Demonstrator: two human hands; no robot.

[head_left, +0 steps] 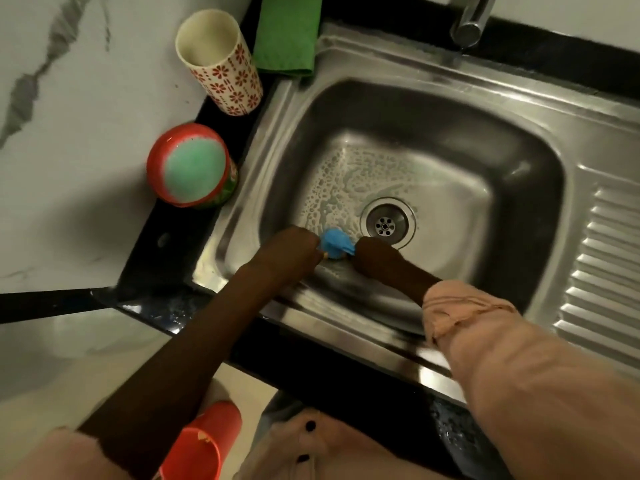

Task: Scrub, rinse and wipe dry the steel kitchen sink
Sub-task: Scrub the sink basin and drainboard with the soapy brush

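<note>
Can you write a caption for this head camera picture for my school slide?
Two hands, left hand and right hand, hold a small blue scrubber on the soapy floor of the steel kitchen sink.

Cup (221,64) and tub (190,166) stand left of the sink (606,140); folded cloth (285,32) behind its left corner.
</note>
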